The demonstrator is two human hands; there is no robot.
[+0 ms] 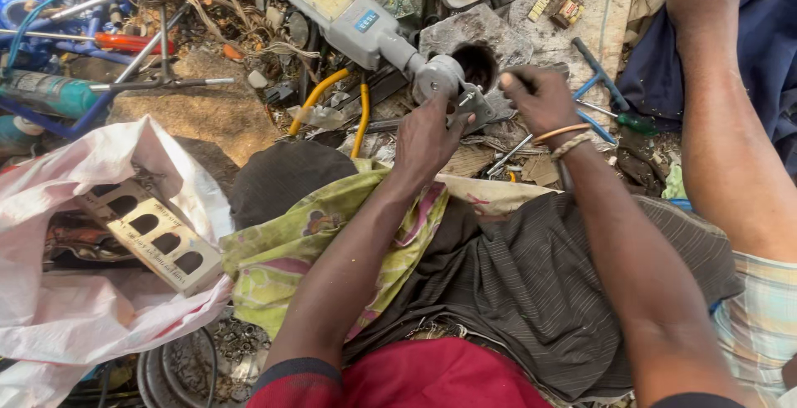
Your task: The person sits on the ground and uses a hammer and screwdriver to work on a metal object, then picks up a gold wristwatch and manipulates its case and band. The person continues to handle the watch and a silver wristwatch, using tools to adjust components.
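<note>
A grey LED street lamp head (349, 14) lies tilted across the scrap, its round mounting bracket (440, 78) toward me. My left hand (425, 138) grips the bracket end from below. My right hand (540, 97) is closed on a thin tool, seemingly a screwdriver, at the bracket's right side; its tip is hidden by my fingers. Thread bands circle my right wrist. A green-and-pink cloth (315, 246) and dark striped fabric (531, 275) cover my lap.
A white plastic bag (58, 308) at left holds a metal plate with several oblong holes (149, 234). Wires, yellow-handled pliers (332, 101), a teal drill (50, 92) and a blue T-wrench (598, 76) lie around. Another person's arm (722, 126) reaches in at right.
</note>
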